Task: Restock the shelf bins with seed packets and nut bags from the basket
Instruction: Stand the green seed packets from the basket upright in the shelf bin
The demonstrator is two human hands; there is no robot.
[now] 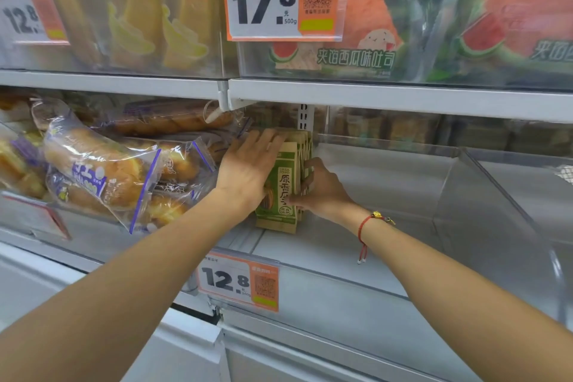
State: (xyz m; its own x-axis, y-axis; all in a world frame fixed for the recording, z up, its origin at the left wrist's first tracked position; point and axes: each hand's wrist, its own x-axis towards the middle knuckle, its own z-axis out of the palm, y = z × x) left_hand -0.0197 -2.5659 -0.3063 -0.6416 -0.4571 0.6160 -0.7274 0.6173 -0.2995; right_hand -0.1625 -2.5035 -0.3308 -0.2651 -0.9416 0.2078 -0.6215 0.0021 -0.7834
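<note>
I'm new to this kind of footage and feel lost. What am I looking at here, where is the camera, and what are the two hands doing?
No machine here: a person wears a camera on the head, looking down at their own arms at a shop shelf. The left hand lies flat against a stack of green and tan paper seed packets standing in a clear plastic shelf bin. The right hand, with a red string bracelet at the wrist, grips the stack's other side. Clear bags of bread rolls fill the neighbouring bin.

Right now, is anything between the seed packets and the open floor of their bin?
Nothing visible. The seed packets already stand at the left end of the clear bin, left hand flat on top, right hand gripping their right side. The bin floor to their right is bare.
</note>
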